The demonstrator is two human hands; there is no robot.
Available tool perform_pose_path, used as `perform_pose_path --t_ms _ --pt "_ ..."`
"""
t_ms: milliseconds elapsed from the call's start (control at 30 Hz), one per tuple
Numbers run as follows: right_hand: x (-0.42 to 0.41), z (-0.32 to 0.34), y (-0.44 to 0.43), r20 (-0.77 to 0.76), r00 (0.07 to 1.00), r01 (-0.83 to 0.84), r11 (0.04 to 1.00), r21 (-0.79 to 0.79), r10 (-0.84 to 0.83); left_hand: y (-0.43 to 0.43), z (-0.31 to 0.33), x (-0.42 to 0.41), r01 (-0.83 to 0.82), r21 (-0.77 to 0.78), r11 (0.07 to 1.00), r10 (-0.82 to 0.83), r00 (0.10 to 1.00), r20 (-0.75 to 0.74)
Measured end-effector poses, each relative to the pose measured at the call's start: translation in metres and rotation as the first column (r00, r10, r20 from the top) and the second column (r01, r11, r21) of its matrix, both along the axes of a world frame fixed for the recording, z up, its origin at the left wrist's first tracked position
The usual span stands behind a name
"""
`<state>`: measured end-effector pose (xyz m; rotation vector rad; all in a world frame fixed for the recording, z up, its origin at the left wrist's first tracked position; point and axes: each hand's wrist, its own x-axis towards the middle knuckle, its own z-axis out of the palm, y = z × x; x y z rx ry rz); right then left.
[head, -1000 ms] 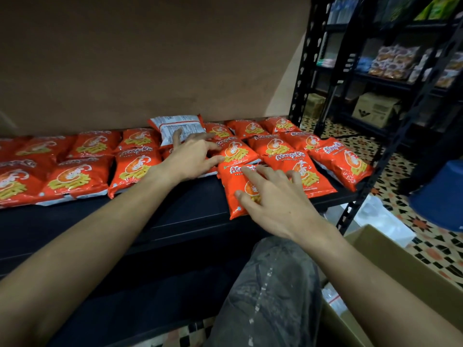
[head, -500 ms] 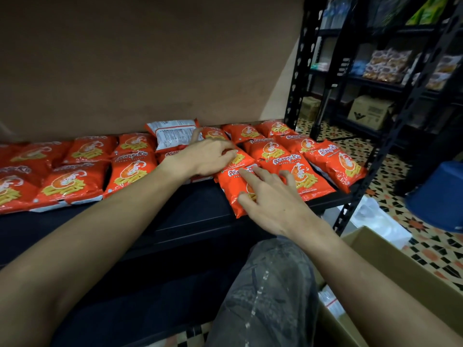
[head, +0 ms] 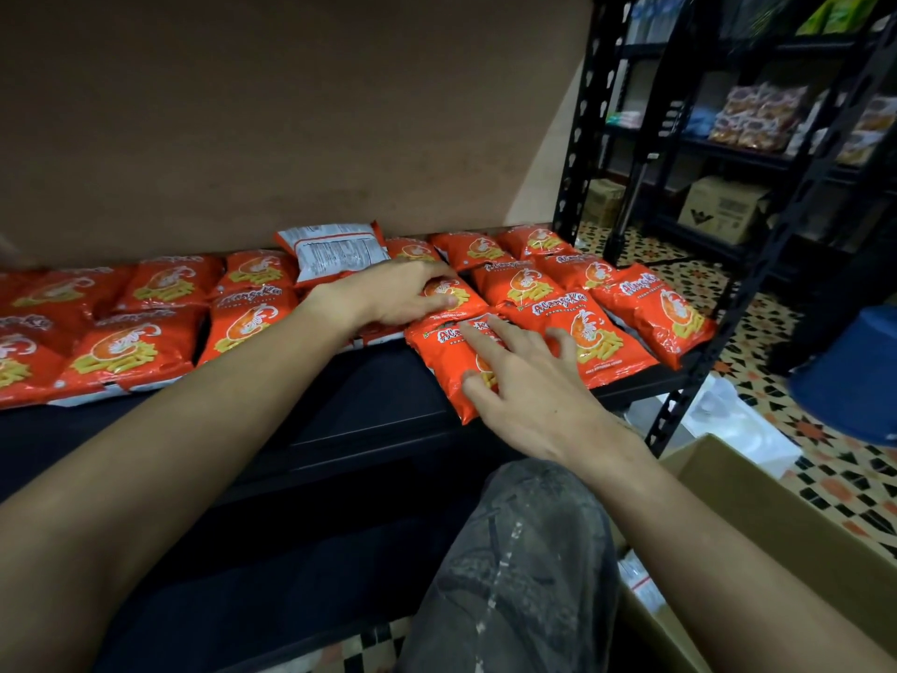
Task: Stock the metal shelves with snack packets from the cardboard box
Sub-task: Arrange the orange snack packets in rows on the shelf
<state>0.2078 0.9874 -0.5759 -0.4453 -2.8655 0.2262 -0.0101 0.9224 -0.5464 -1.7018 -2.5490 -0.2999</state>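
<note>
Several orange snack packets lie in rows on the black metal shelf (head: 349, 405). My right hand (head: 529, 381) rests with spread fingers on the front packet (head: 446, 361), which overhangs the shelf edge. My left hand (head: 403, 293) lies flat on a packet (head: 451, 296) just behind it, fingers pointing right. One packet (head: 335, 250) lies face down, showing its white back, at the rear. The cardboard box (head: 757, 522) stands open at the lower right, next to my knee.
A black upright post (head: 694, 381) marks the shelf's right end. Beyond it are more black shelves (head: 728, 153) with snacks and a carton (head: 723, 208). A blue bucket (head: 854, 376) and white plastic (head: 728, 415) sit on the patterned tile floor.
My left hand slid right across the packets onto the one behind the front packet. My right hand stayed on the front packet, shifting slightly.
</note>
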Motion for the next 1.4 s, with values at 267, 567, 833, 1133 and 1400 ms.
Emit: perform_pose_path --t_ms 267,567,833,1133,1400 --pt "-0.015 0.0 -0.003 0.009 1.0 0.009 0.999 0.043 -0.01 0.004 -0.003 -0.001 0.01 -0.02 1.0 -0.01 1.0 0.011" --pt "-0.014 -0.013 0.005 -0.14 0.989 0.032 0.998 -0.057 -0.039 -0.012 -0.003 0.005 0.013 0.208 0.978 -0.02 0.999 0.032" --pt "-0.007 -0.012 0.008 -0.233 0.972 0.022 1.0 -0.017 -0.026 -0.028 -0.016 0.032 0.11 0.229 0.967 -0.111 0.994 -0.006" --pt "0.009 0.002 0.045 -0.329 0.93 0.155 0.986 -0.053 -0.164 -0.028 -0.026 0.045 0.097 0.243 0.965 -0.097 0.995 -0.013" --pt "0.012 -0.004 0.065 -0.21 0.938 0.261 0.961 -0.095 -0.276 -0.025 -0.018 0.064 0.125 0.311 0.942 -0.109 0.992 -0.069"
